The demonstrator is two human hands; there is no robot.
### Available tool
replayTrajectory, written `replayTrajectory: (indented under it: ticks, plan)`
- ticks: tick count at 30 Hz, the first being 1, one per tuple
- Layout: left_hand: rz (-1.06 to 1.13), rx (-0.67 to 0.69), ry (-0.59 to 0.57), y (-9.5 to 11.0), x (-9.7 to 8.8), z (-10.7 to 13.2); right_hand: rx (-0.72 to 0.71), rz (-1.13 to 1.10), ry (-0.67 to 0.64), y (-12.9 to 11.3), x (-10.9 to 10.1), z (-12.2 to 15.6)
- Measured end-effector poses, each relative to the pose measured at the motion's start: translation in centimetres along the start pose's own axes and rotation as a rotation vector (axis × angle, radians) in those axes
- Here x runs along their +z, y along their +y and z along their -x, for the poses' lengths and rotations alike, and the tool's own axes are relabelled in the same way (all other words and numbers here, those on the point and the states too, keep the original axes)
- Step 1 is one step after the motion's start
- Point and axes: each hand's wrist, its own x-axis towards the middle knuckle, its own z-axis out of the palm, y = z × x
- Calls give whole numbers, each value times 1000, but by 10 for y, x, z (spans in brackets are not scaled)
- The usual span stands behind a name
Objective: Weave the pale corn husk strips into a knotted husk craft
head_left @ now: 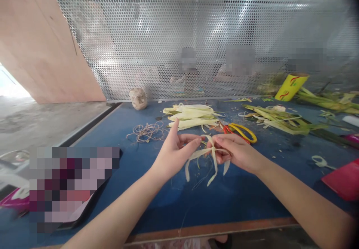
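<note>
Between my hands, above the blue table, hangs a small knotted figure of pale corn husk strips (213, 155), several ends dangling. My left hand (179, 149) pinches one strip end between thumb and fingers. My right hand (234, 149) is closed around the figure near its knot; its fingertips are partly hidden. Just beyond lies a pile of pale corn husks (190, 116). Scissors with yellow and red handles (242, 132) rest behind my right hand. A loose tangle of thin twine (147, 132) lies left of the husks.
A perforated metal screen (168, 35) stands along the blue table's (157, 207) far edge. Near it are a whitish roll of string (138, 98) and a yellow tube (291, 87). Greener husks (280, 120) lie right, a red packet (343, 179) at the right edge, a blurred-out tablet-like object (73, 189) left.
</note>
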Motion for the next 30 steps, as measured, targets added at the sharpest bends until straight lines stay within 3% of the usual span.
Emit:
replayTrajectory:
  ticks: [6, 18, 26, 30]
  plan:
    - [23, -91, 15, 0, 5, 0, 55, 150, -59, -3, 8, 5]
    - [64, 79, 72, -5, -1, -6, 43, 339, -73, 5, 10, -1]
    - [-110, -14, -20, -11, 1, -7, 72, 229, -3, 1, 7, 0]
    - [-139, -91, -90, -12, 2, -5, -20, 336, 0, -5, 5, 5]
